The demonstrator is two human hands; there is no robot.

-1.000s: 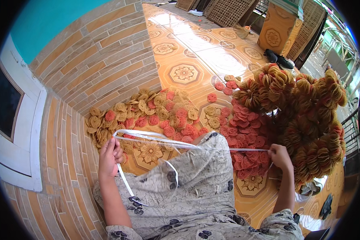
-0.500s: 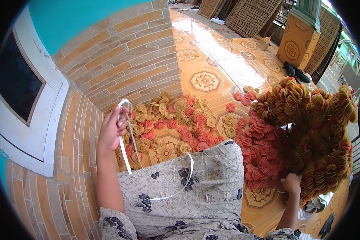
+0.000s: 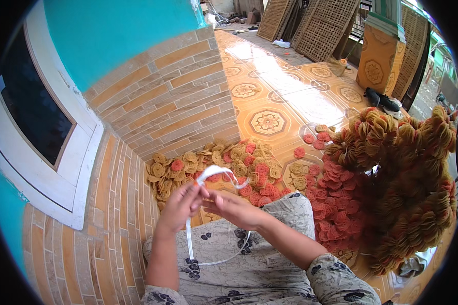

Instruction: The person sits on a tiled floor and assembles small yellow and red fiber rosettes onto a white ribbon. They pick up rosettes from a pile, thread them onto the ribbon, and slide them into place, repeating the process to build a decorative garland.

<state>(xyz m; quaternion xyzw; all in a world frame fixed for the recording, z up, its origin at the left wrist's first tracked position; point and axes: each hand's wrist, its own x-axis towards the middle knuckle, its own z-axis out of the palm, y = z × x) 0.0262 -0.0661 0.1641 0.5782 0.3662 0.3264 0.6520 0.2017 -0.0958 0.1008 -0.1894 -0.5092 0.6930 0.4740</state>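
Tiled porch or open front terrace of a home, used as a craft workspace. Patterned orange floor tiles (image 3: 267, 122) run far into the scene, sunlit. Left: brick-faced wall (image 3: 173, 96) under turquoise plaster, with a white-framed dark window (image 3: 33, 109). Far right: woven lattice panels (image 3: 336, 25) leaning upright, an orange cabinet (image 3: 375, 66), a pair of dark shoes (image 3: 381, 100) on the floor. Loose rosettes (image 3: 229, 162) in tan and red spread on the tiles; right, a big heap of bundled rosettes (image 3: 407, 173).
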